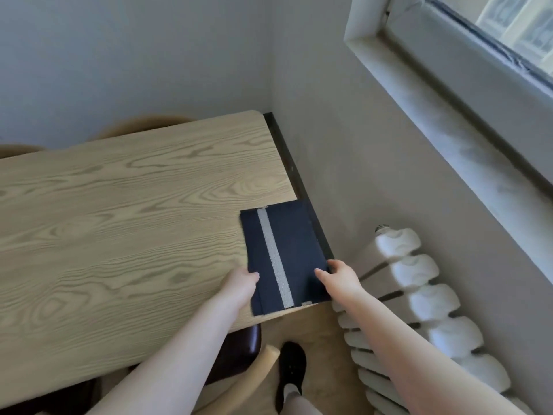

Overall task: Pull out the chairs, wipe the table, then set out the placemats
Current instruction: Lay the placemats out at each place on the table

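Observation:
A folded dark navy placemat (294, 250) with one pale stripe lies on the near right corner of the light wood table (125, 223). My left hand (241, 284) grips its left near edge, thumb on top. My right hand (339, 278) holds its right near edge, fingers curled over the side by the wall. A chair with a dark seat (239, 351) and pale wood frame stands partly under the table's near edge. Two rounded chair backs (143, 125) show behind the far edge.
A white radiator (419, 307) stands against the wall right of the table, under a window sill (466, 145). A dark strip (287, 163) runs between table and wall. My foot in a black shoe (291, 369) is on the floor.

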